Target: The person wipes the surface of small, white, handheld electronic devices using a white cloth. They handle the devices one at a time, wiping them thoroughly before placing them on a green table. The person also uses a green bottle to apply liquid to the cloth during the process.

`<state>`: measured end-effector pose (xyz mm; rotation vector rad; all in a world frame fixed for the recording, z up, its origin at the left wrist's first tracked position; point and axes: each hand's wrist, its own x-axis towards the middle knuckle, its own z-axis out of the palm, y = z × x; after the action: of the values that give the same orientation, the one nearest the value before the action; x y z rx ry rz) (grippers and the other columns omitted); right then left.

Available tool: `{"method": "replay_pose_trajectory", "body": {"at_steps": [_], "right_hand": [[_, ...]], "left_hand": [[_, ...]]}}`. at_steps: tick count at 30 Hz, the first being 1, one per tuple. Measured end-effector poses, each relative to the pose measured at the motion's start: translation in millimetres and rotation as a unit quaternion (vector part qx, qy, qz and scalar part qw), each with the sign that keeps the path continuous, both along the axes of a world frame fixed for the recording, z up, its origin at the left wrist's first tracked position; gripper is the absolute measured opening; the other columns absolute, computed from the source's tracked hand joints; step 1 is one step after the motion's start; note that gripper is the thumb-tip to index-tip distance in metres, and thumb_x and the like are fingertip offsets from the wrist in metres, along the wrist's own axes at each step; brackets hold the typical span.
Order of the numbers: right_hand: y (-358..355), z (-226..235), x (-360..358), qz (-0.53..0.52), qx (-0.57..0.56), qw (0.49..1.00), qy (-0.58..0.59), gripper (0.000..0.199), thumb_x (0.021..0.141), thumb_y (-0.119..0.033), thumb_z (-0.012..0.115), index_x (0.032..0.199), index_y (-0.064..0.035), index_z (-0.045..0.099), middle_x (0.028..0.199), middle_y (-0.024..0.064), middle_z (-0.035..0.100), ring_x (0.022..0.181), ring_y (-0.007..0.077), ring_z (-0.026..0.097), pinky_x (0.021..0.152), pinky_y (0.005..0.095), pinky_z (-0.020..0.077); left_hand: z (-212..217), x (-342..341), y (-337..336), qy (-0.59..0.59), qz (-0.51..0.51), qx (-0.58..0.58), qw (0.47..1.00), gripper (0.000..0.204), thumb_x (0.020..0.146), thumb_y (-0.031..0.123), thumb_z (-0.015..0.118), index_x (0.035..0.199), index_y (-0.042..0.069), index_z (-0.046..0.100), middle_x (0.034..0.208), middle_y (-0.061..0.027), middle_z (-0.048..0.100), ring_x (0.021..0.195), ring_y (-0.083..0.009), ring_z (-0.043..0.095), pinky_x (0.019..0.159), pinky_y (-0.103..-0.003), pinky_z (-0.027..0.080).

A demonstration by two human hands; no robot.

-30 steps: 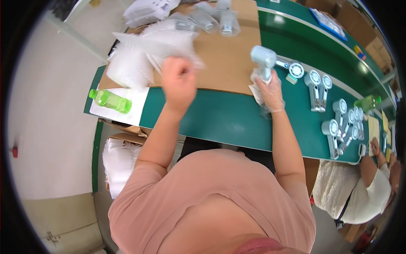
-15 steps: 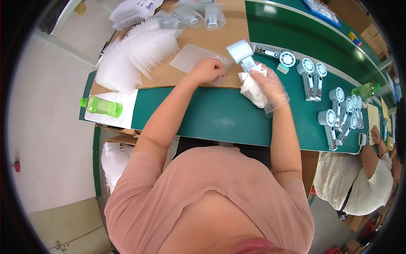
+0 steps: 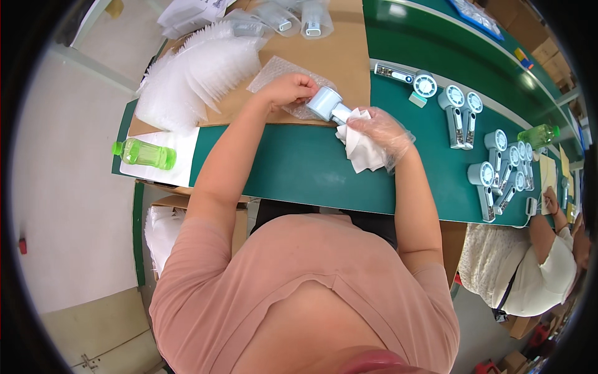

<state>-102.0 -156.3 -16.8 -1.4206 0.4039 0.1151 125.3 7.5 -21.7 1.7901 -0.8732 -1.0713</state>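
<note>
A light-blue handheld fan (image 3: 324, 103) is tilted with its round head toward the left, and my right hand (image 3: 375, 128), in a clear plastic glove, grips its handle through a crumpled white cloth (image 3: 362, 149). Just left of the fan's head my left hand (image 3: 290, 89) is bare and closed, its fingertips pinching the edge of a clear bubble-wrap bag (image 3: 272, 70). The bag lies partly under this hand and reaches beneath the fan's head. Exactly where the fingers meet the plastic is partly hidden.
Fanned-out white bubble bags (image 3: 190, 78) cover the left of the cardboard sheet (image 3: 350, 37); bagged fans (image 3: 314, 22) lie behind. Several unwrapped fans (image 3: 455, 115) stand on the green table (image 3: 286, 168) to the right. A green bottle (image 3: 146, 154) lies left. A co-worker (image 3: 520, 268) sits right.
My right hand has brought the fan and cloth left and down, so its head now meets the bubble-wrap bag. My left hand has shifted slightly left and up.
</note>
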Motion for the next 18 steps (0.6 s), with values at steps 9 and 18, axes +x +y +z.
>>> {"method": "replay_pose_trajectory", "body": {"at_steps": [9, 18], "right_hand": [[3, -4, 2, 0.003, 0.049, 0.999, 0.003, 0.031, 0.088, -0.024, 0.064, 0.104, 0.0021, 0.062, 0.092, 0.01, 0.068, 0.075, 0.0172, 0.065, 0.068, 0.0294, 0.0517], [13, -1, 0, -0.112, 0.204, 0.961, -0.149, 0.037, 0.091, -0.026, 0.064, 0.113, 0.0034, 0.056, 0.094, 0.0102, 0.067, 0.079, 0.0164, 0.065, 0.068, 0.0298, 0.0539]], "left_hand": [[44, -93, -28, -0.555, -0.073, -0.002, 0.829, 0.012, 0.085, 0.01, 0.06, 0.09, 0.001, 0.063, 0.079, -0.0162, 0.061, 0.074, -0.0308, 0.059, 0.068, -0.037, 0.048], [26, -110, 13, -0.379, 0.218, -0.207, 0.875, 0.02, 0.081, 0.006, 0.064, 0.1, 0.001, 0.06, 0.087, -0.0111, 0.062, 0.078, -0.0226, 0.061, 0.068, -0.034, 0.05]]}}
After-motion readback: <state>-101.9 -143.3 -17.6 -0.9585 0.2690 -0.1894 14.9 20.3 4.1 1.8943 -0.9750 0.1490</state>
